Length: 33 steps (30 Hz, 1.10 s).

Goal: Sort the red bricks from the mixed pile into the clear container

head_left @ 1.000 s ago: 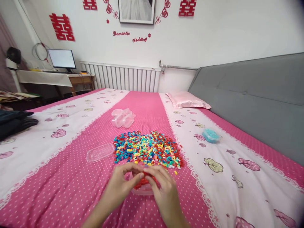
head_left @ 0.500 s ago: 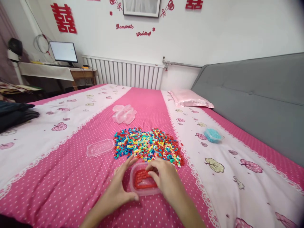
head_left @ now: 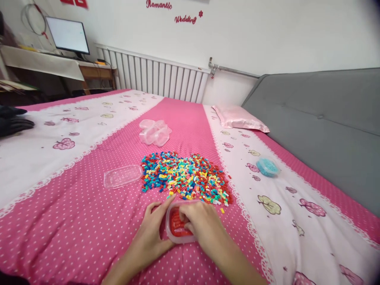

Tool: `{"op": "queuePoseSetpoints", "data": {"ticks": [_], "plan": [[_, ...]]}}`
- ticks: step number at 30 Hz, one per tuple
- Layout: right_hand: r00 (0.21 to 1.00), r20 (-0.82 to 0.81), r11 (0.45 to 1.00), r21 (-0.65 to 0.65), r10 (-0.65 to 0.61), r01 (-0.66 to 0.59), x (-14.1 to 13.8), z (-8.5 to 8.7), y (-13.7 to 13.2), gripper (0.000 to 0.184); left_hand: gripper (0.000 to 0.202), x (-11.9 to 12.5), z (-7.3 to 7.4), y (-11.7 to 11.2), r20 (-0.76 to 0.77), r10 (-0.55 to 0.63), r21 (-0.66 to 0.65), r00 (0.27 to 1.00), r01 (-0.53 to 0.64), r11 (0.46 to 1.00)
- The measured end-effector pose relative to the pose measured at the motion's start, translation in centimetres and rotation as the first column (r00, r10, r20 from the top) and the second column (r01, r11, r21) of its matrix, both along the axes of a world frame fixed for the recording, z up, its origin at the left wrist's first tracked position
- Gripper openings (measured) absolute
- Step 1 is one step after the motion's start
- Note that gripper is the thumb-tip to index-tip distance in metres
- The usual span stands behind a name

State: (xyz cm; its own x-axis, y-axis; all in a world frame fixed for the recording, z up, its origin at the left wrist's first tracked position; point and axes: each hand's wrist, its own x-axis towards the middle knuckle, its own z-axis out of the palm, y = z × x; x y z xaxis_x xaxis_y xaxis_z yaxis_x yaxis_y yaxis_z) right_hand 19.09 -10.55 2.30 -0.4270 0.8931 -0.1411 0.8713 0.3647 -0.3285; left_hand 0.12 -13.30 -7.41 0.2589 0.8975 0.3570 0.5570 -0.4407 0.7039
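Observation:
A clear plastic box (head_left: 168,229) stands on the pink bedspread close to me, with red toy bricks (head_left: 177,226) lined up inside. My left hand (head_left: 152,229) wraps round its left side, index finger by the far corner and thumb by the near edge. My right hand (head_left: 199,217) reaches into the box from the right, fingers curled and closed over the bricks. What its fingertips hold is hidden. Just beyond the box spreads a wide heap of small, mixed-colour toy bricks (head_left: 187,174).
A clear lid (head_left: 122,177) lies left of the heap. Several stacked clear containers (head_left: 154,132) are farther back. To the right sits a box of light-blue pieces (head_left: 267,167). A pink pillow (head_left: 240,118) rests near the grey headboard (head_left: 323,126). Something black (head_left: 13,120) lies far left.
My left hand has closed in on the box, its thumb now against the near edge. My right hand has moved deeper into the box, fingers more curled. The view has tilted down.

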Motion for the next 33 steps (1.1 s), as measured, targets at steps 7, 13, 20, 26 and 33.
{"op": "queuePoseSetpoints", "data": {"ticks": [7, 13, 20, 26, 33], "plan": [[0.996, 0.079, 0.999, 0.010, 0.046, -0.046, -0.01, -0.37, 0.02, 0.022, 0.095, 0.02, 0.20, 0.02, -0.024, -0.024, 0.050, 0.999, 0.025, 0.998], [0.989, 0.121, 0.995, 0.038, 0.089, -0.094, -0.15, -0.54, 0.10, 0.020, 0.091, -0.07, 0.38, -0.07, -0.032, -0.026, 0.050, 0.999, 0.028, 0.998], [0.981, 0.166, 0.991, 0.070, 0.101, -0.113, -0.47, 0.09, 0.16, 0.016, 0.100, -0.22, 0.11, 0.15, -0.066, -0.029, 0.019, 0.997, 0.031, 0.999], [0.980, 0.163, 0.986, 0.103, 0.114, -0.132, -0.25, 0.41, -0.01, 0.019, 0.093, -0.31, -0.01, 0.24, -0.066, -0.032, 0.042, 0.997, 0.035, 0.999], [0.965, 0.126, 0.960, 0.137, 0.229, -0.245, 0.48, -0.17, 0.57, 0.013, 0.092, -0.17, 0.12, 0.35, -0.069, -0.021, 0.062, 0.997, 0.025, 0.998]]}}
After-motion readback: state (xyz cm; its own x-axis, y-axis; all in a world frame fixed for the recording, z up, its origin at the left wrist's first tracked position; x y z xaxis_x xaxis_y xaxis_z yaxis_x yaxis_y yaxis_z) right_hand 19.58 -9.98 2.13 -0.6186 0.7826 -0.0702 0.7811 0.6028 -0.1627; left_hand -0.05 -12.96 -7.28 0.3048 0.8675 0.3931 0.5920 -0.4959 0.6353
